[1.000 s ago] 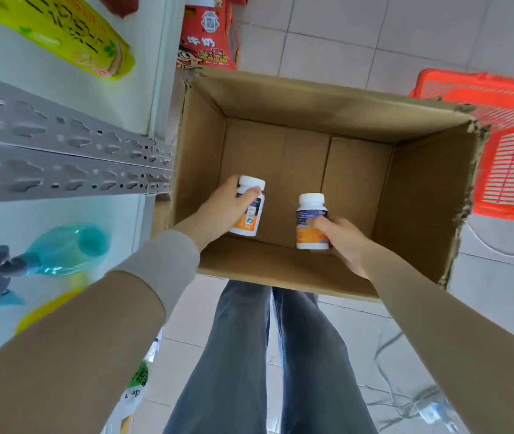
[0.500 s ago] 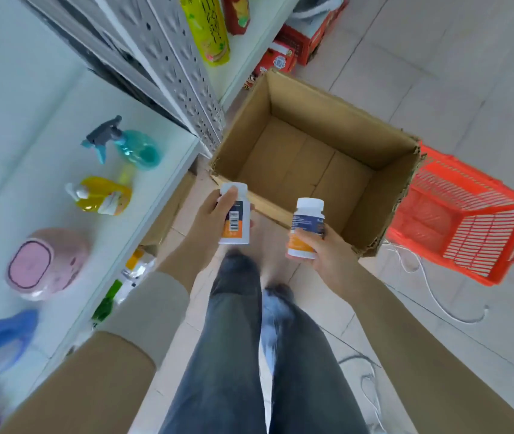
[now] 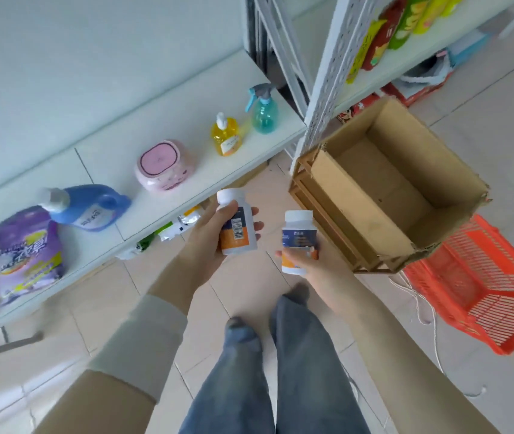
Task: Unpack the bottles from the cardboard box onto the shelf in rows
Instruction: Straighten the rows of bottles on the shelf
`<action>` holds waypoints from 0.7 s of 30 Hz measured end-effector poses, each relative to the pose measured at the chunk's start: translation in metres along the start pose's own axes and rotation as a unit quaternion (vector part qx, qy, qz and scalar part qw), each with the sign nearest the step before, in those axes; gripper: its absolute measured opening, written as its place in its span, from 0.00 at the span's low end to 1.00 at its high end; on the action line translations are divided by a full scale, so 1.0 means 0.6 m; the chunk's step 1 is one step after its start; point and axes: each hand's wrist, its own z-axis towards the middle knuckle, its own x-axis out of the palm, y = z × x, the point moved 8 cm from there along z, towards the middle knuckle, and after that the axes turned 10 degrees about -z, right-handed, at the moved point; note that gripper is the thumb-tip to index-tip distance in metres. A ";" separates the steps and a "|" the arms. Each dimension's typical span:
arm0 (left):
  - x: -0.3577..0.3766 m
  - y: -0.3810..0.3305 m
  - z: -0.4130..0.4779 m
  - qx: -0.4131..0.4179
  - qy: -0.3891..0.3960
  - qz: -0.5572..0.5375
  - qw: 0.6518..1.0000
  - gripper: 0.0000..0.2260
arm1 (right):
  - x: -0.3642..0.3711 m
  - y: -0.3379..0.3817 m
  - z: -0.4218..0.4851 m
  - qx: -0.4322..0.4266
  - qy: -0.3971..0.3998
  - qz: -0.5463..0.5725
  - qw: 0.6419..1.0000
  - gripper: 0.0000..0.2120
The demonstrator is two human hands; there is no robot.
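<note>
Cardboard box (image 3: 358, 208) shifted right | bottles (image 3: 240, 233) held nearer shelf (image 3: 171, 120)

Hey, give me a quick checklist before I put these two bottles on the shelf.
1. Left hand grips left bottle: ok.
2. Right hand grips right bottle: ok.
3. White caps on both bottles: ok.
4. Bare shelf space beside pink container: ok.
5. Cardboard box emptied: cannot tell, its near wall hides some floor.
</note>
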 end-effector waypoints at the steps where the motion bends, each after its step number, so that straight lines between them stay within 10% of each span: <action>1: -0.024 -0.009 -0.027 0.015 -0.002 -0.010 1.000 0.09 | 0.034 0.007 -0.014 0.000 0.021 -0.002 1.000 0.39; 4: -0.104 -0.036 -0.105 0.061 -0.025 -0.011 0.998 0.09 | 0.132 0.026 -0.049 -0.010 0.078 -0.012 0.997 0.51; 8: -0.193 -0.063 -0.203 0.076 -0.095 -0.074 0.990 0.11 | 0.235 0.052 -0.087 -0.010 0.142 -0.018 0.990 0.12; 21: -0.356 -0.080 -0.466 0.280 -0.200 -0.144 0.928 0.13 | 0.451 0.079 -0.186 -0.087 0.329 -0.183 0.923 0.13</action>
